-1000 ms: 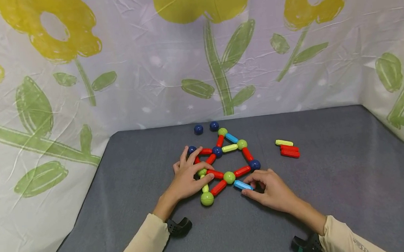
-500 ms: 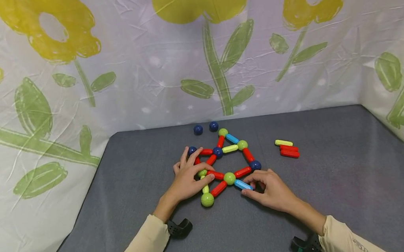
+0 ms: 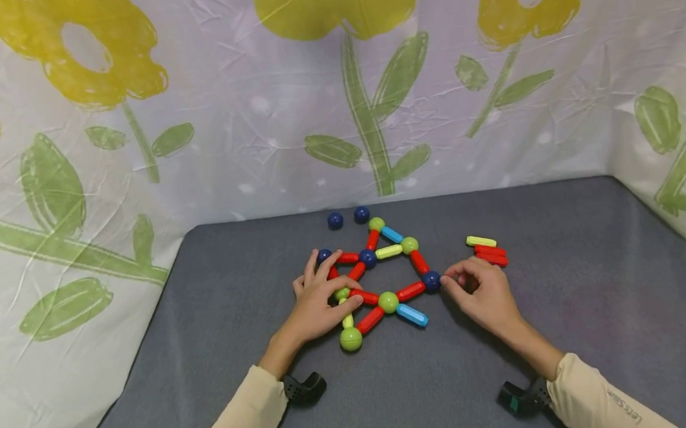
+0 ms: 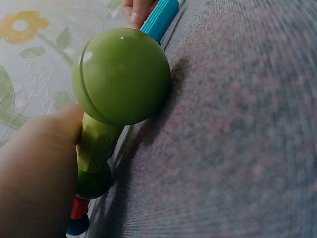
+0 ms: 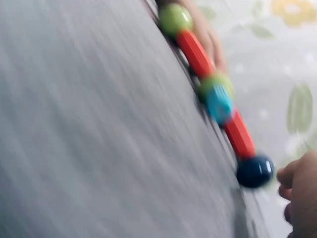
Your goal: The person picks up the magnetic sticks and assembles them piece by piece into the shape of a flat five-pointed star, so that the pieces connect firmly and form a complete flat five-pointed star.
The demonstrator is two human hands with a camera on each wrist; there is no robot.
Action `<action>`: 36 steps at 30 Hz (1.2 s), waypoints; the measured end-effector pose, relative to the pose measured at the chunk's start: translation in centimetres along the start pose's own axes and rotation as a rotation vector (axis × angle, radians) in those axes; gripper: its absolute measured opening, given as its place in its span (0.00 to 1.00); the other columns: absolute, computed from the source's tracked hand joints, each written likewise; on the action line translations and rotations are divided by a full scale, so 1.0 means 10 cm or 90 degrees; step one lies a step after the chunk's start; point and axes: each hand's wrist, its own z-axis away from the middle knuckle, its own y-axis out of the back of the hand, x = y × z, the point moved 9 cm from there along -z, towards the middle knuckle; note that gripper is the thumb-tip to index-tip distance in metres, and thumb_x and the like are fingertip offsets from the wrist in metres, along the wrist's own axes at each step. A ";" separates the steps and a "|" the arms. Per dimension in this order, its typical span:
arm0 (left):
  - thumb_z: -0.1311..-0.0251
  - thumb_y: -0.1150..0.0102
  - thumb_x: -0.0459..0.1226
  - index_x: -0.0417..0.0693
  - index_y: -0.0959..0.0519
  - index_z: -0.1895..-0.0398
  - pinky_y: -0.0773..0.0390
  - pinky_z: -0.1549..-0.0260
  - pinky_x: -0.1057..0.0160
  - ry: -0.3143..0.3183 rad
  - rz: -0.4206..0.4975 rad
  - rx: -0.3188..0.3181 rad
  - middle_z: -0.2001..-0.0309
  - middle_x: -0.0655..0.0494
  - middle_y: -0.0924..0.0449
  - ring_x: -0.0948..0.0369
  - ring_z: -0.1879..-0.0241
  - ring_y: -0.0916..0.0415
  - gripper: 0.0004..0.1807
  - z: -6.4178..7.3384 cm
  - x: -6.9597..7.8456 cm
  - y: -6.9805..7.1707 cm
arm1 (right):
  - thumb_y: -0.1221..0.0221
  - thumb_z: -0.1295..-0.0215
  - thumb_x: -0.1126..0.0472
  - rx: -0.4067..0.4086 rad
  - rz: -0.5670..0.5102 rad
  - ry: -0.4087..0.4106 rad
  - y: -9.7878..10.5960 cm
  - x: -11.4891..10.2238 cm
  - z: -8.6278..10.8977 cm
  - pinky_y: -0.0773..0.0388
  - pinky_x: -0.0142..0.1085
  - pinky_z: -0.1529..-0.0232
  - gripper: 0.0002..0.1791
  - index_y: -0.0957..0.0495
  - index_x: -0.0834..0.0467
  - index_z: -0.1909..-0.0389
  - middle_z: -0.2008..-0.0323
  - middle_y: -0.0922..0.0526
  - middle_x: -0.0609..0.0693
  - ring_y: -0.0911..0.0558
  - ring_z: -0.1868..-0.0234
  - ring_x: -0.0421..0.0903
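A flat framework of magnetic rods and balls lies on the grey table. My left hand (image 3: 315, 305) rests over its left side, fingers spread, partly covering a green ball (image 3: 342, 294) and a red rod (image 3: 364, 297). A light-blue rod (image 3: 413, 315) sticks out from the front middle green ball (image 3: 388, 302), its other end free. My right hand (image 3: 485, 297) is beside the dark-blue ball (image 3: 431, 281) at the framework's right corner, fingers loosely bent, with nothing visible in them. The right wrist view shows its fingertips close to that ball (image 5: 255, 171); whether they touch cannot be told.
Two loose dark-blue balls (image 3: 348, 217) lie behind the framework. To the right are a yellow rod (image 3: 481, 241) and red rods (image 3: 491, 254), partly hidden by my right hand. A flower-printed cloth (image 3: 222, 136) stands behind the table.
My right hand has let go of the light-blue rod and moved back and right, beside the dark-blue ball. The rod stays at the green ball. My left hand has kept its place.
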 end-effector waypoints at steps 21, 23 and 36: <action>0.33 0.39 0.54 0.71 0.15 0.58 0.62 0.36 0.28 0.003 -0.003 -0.002 0.19 0.52 0.46 0.38 0.19 0.72 0.07 0.00 -0.02 0.00 | 0.27 0.46 0.64 -0.029 0.171 -0.065 0.27 0.47 -0.11 0.47 0.47 0.61 0.14 0.14 0.58 0.57 0.72 0.17 0.53 0.24 0.68 0.50; 0.34 0.38 0.54 0.71 0.15 0.58 0.62 0.36 0.28 0.003 0.000 -0.001 0.19 0.52 0.46 0.38 0.19 0.72 0.07 0.00 -0.02 0.00 | 0.26 0.46 0.63 -0.053 0.159 -0.048 0.22 0.44 -0.11 0.48 0.45 0.61 0.15 0.14 0.58 0.57 0.76 0.18 0.49 0.24 0.69 0.48; 0.35 0.37 0.54 0.73 0.15 0.59 0.61 0.37 0.27 -0.005 0.004 0.006 0.19 0.51 0.45 0.37 0.19 0.72 0.05 0.00 0.01 0.01 | 0.27 0.45 0.64 -0.212 0.014 0.076 -0.09 0.19 -0.01 0.42 0.34 0.63 0.14 0.18 0.53 0.60 0.78 0.26 0.37 0.32 0.80 0.31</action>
